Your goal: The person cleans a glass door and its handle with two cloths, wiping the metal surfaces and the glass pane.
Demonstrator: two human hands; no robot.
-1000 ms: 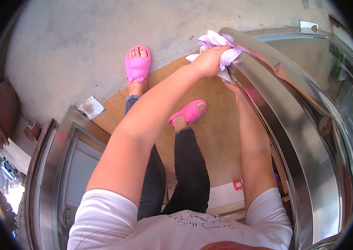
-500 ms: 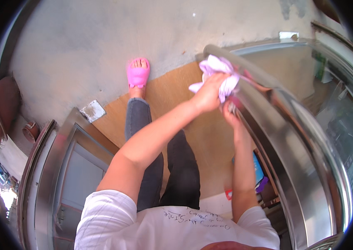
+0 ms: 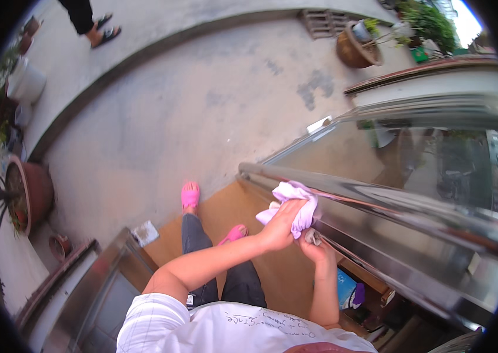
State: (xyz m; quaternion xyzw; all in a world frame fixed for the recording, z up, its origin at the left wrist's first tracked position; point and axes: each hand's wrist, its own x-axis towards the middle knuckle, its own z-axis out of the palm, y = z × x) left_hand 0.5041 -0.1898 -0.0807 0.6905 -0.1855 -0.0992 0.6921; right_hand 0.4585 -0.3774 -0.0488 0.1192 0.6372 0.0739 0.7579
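Note:
My left hand [image 3: 281,228] is closed around a crumpled lavender cloth [image 3: 302,219]. The cloth lies against the long steel handle bar [image 3: 266,172] of a metal-framed glass door [image 3: 355,138], close to the bar's far end. Just below and to the right, my right hand [image 3: 318,250] is closed, palm side showing, beside the door's edge. A small greyish crumpled bit [image 3: 313,237] pokes out of its fingers; what it belongs to cannot be made out.
A second metal door leaf [image 3: 102,288] stands at lower left. Tan flooring [image 3: 260,265] meets a concrete yard [image 3: 143,123]. Potted plants [image 3: 34,191] line the left; another large pot [image 3: 357,50] stands far right. A person's legs [image 3: 87,23] show at far left. Shelves [image 3: 372,291] sit at lower right.
The view has swung up and outward, so more yard, pots and another person's legs show. My hands sit lower in the picture, still by the handle; the cloth stays in my left hand.

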